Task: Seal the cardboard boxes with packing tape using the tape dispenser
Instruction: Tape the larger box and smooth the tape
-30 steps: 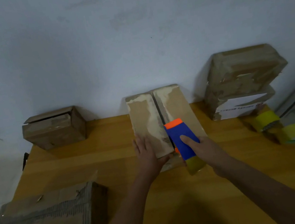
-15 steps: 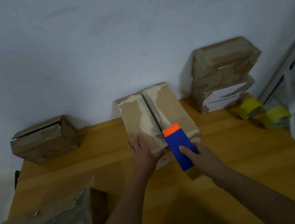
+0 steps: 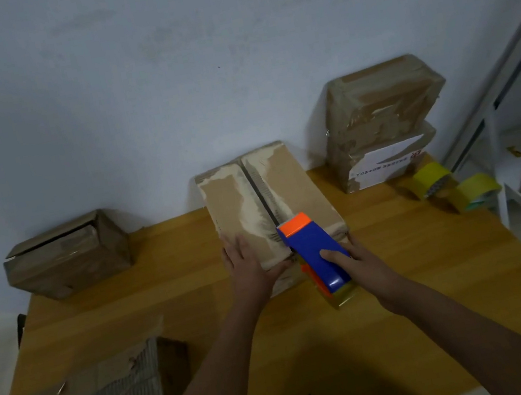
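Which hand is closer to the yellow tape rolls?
The right hand. It holds the dispenser at the middle box's near end, on the side toward the tape rolls. The left hand presses the box's left flap, farther away.

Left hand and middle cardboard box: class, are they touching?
Touching. The head view shows the left hand lying flat on the middle cardboard box's near left flap.

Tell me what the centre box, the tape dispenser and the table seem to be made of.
Centre box: brown corrugated cardboard, matte, with pale torn patches along its seam. Tape dispenser: probably moulded plastic, smooth blue body with an orange end, gripped by the right hand. Table: wood or wood-look laminate, yellowish with faint grain, slightly glossy; which one is unclear.
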`<action>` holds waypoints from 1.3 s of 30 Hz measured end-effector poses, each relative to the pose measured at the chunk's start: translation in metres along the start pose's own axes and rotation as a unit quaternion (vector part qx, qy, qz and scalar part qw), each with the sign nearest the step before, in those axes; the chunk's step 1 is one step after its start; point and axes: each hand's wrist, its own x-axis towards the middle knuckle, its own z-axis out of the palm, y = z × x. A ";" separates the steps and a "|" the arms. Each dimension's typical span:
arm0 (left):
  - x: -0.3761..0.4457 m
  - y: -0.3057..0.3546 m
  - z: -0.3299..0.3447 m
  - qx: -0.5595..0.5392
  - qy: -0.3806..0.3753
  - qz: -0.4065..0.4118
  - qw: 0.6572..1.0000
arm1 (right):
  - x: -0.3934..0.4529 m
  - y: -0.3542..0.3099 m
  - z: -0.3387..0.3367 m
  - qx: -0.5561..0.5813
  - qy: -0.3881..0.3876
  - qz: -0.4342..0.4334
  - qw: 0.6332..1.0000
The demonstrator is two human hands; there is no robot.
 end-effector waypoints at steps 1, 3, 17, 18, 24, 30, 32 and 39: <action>0.000 0.000 0.000 -0.003 0.000 0.000 1.000 | 0.001 0.001 0.001 -0.007 -0.001 -0.004 1.000; 0.000 -0.002 0.001 -0.004 0.002 0.002 1.000 | 0.003 0.001 0.001 -0.013 0.004 -0.008 1.000; -0.003 -0.008 0.003 -0.022 -0.004 0.045 0.999 | 0.001 -0.002 0.001 -0.056 -0.009 -0.026 0.998; -0.004 -0.009 0.004 -0.017 -0.003 0.054 0.998 | 0.000 -0.001 0.003 -0.055 -0.007 -0.027 0.998; -0.004 -0.010 0.003 0.024 -0.012 0.062 0.998 | -0.009 0.001 0.018 -0.034 -0.022 -0.013 0.999; -0.005 -0.007 0.002 0.026 -0.015 0.050 0.998 | -0.014 0.010 0.029 -0.057 0.013 -0.016 0.998; -0.006 -0.008 0.002 0.027 -0.011 0.049 0.998 | -0.017 0.010 0.021 -0.053 0.025 -0.019 0.998; -0.007 -0.004 0.001 0.017 -0.019 0.044 0.999 | -0.026 0.017 0.027 -0.114 0.050 -0.043 0.991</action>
